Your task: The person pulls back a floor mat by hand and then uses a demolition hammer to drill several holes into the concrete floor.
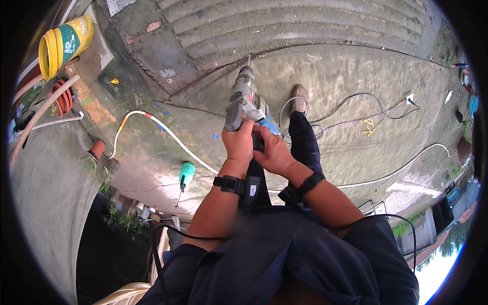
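Observation:
A grey and blue hammer drill (247,95) points away from me, its thin bit reaching toward the lowest edge of the concrete steps. Whether the bit tip touches anything is hard to make out. My left hand (238,141) is closed at the rear left of the drill. Beside it, my right hand (275,150) wraps around the dark rear grip, with the two hands almost meeting. Part of the grip is hidden by my fingers. A grey power cable (351,97) loops from near the drill across the ground to a white socket block (409,96).
Concrete steps (300,23) rise ahead. At left are a yellow bucket (49,53), orange-handled scissors (114,81) and a green spray bottle (187,173). A pale hose (183,145) crosses the ground behind my legs. My shoe (299,96) stands near the cable; a yellow folded item (368,127) lies at right.

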The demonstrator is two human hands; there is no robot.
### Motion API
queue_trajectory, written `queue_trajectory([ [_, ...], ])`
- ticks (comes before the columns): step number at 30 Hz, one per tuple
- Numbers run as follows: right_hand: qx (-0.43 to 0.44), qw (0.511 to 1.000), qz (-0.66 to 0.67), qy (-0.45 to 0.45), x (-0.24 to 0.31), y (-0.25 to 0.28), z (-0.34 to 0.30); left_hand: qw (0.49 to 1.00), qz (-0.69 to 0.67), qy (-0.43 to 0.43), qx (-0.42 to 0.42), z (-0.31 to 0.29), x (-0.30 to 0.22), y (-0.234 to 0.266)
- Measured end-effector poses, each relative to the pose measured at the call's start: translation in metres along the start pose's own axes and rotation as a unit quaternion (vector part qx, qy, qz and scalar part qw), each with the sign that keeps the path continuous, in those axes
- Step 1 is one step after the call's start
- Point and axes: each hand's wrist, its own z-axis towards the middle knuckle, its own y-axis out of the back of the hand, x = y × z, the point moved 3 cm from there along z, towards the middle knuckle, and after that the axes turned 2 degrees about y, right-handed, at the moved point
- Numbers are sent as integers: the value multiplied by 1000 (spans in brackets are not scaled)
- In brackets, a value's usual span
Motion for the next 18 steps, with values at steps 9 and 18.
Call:
queue_trajectory([
  [9,6,1000,6,7,-3,5,5,1000,-19,13,-10,5,0,-6],
  [18,-2,1000,9,9,-2,11,14,999,-41,14,-19,12,-9,-15],
])
